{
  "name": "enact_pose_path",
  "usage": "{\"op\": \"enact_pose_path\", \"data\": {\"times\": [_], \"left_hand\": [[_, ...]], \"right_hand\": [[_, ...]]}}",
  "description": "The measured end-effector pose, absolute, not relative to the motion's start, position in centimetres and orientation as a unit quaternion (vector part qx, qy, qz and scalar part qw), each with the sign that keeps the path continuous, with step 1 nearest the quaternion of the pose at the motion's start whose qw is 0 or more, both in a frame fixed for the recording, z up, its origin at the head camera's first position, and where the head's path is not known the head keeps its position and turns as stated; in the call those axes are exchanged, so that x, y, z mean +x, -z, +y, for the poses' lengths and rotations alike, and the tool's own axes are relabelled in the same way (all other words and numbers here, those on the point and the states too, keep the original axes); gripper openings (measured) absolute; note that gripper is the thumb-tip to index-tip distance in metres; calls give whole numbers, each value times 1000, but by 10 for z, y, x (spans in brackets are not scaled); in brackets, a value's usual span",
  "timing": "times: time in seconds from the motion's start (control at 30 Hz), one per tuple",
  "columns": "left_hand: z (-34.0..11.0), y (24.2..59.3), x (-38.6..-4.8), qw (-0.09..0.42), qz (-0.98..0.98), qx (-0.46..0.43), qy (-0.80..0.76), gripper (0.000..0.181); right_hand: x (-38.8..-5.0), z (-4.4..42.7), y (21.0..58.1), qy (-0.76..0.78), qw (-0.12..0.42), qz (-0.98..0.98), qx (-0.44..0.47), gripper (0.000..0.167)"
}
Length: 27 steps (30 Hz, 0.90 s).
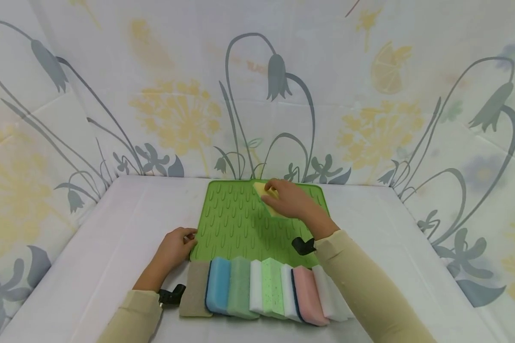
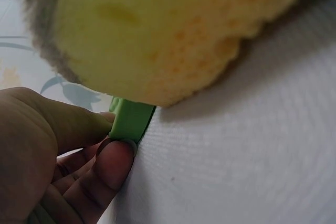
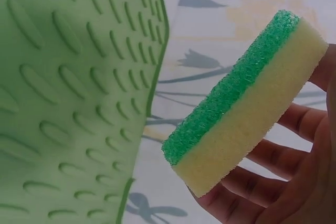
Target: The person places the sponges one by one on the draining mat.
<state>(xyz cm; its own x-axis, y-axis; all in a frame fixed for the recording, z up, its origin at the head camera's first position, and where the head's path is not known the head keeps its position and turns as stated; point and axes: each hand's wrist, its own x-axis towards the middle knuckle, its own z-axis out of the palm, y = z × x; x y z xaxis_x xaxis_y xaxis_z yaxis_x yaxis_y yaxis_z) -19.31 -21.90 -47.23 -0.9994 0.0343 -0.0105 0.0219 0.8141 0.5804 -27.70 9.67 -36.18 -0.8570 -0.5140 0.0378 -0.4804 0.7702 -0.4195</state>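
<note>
A green drying mat (image 1: 229,221) with raised oval ridges lies on the white-covered table. My left hand (image 1: 173,247) is at its left edge; in the left wrist view the thumb and fingers pinch the mat's green rim (image 2: 131,120). Above the mat's far right part, my right hand (image 1: 290,200) holds a yellow sponge with a green mesh scouring layer (image 3: 244,111). In the right wrist view, that sponge is tilted and gripped along its yellow side, apart from the mat. A yellow and orange sponge with a grey layer (image 2: 142,30) looms close before the left wrist camera.
Along the mat's near edge stands a row of several sponges: a grey-beige one (image 1: 196,291), a blue one (image 1: 218,288), a green one (image 1: 242,293), a speckled light green one (image 1: 272,290), a pink one (image 1: 309,295) and white ones. A flower-printed curtain (image 1: 188,95) surrounds the table.
</note>
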Motion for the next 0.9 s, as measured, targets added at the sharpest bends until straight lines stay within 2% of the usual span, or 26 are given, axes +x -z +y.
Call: {"op": "enact_pose_path", "data": {"times": [0.4,0.9], "left_hand": [[-219,472,-192,2,953,19,-303,37],[-217,471,-192,1,952,20,-305,37]], "right_hand": [[-286,69,359,237,56,942,-229,44],[-300,39,379,274,71,940,-190,48]]}}
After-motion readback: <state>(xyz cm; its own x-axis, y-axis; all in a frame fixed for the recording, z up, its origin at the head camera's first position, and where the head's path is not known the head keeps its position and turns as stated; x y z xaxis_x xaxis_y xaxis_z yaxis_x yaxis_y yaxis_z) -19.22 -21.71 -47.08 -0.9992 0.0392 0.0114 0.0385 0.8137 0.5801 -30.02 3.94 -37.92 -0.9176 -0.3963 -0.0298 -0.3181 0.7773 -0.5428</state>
